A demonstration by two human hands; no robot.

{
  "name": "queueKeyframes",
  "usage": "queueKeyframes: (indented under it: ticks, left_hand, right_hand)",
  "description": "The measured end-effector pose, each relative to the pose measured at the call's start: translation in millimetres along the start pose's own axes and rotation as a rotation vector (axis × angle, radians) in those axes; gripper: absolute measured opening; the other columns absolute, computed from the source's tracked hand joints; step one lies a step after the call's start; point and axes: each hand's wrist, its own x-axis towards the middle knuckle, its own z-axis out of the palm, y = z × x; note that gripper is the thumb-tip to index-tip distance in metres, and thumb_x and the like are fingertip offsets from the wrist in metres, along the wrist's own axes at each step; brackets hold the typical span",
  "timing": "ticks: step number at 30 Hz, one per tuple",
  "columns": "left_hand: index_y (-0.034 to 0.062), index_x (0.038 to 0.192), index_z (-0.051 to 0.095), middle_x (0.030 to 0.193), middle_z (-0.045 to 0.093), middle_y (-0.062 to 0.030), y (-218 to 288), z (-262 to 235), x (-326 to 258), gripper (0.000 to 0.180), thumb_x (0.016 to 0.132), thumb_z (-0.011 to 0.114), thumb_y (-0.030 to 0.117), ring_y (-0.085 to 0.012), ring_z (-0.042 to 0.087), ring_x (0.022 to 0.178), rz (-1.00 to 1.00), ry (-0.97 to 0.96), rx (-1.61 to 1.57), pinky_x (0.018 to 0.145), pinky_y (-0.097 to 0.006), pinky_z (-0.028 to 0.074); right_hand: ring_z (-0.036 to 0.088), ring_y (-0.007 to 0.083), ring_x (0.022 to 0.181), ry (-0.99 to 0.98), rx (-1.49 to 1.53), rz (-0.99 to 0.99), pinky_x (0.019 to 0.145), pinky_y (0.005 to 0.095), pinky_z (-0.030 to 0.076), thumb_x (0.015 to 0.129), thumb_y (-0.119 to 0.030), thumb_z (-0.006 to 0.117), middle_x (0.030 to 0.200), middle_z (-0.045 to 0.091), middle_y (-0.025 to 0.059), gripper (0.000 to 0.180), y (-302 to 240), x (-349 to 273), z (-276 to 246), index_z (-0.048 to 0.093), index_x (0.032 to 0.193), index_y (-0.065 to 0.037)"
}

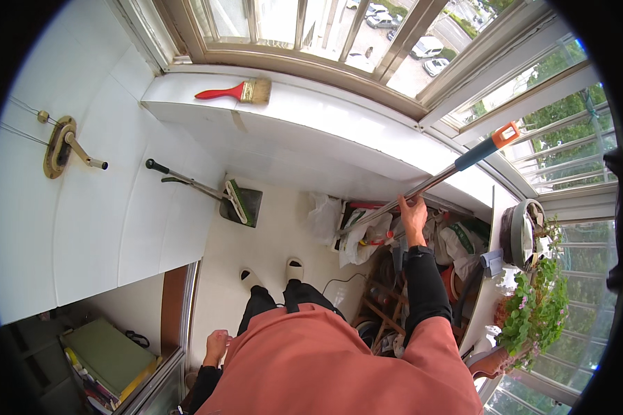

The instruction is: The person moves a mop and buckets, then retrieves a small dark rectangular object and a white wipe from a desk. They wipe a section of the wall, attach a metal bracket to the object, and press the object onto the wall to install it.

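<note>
My right hand (413,214), arm stretched forward, is wrapped round a long metal pole (432,183). The pole slants up to the right, ending in a blue-grey grip with an orange tip above the window ledge. Its lower part passes over bags and bottles heaped in the corner. Low beside my body, my left hand (217,346) has its fingers curled in; whether anything is inside them is hidden. A paintbrush (235,91) with a red handle and pale bristles lies on the white ledge (311,128), out of reach of both hands.
A squeeze mop (201,188) leans on the left wall beside a dark square piece (255,200). A hand crank (83,153) juts from that wall. Potted plants (533,311) line the right windows. A wooden rack (381,297) stands beneath the right arm. A green folded item (111,356) sits lower left.
</note>
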Motion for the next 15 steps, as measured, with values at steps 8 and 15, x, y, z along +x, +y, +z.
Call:
queueKeyframes:
  ticks: [8,15]
  left_hand:
    - [0.0013,0.108,0.067,0.090,0.074,-0.0120,-15,4,10,0.021,0.105,0.055,0.018,-0.0201,0.070,0.072,0.080,-0.024,0.168,0.063,-0.034,0.059]
    - [0.0035,0.095,0.073,0.093,0.072,-0.0222,-72,23,22,0.033,0.096,0.059,0.033,-0.0386,0.070,0.088,0.284,-0.130,0.567,0.081,-0.049,0.055]
  right_hand:
    - [0.070,0.0383,0.093,0.060,-0.017,0.082,0.086,0.0476,0.054,0.080,-0.054,0.081,0.098,0.073,0.0206,0.059,30,-2,-6,0.068,0.099,0.001]
    - [0.064,0.0315,0.056,-0.270,-0.046,-0.537,0.058,0.0512,0.052,0.087,-0.019,0.064,0.068,0.067,0.0087,0.015,71,-126,18,0.061,0.080,-0.005]
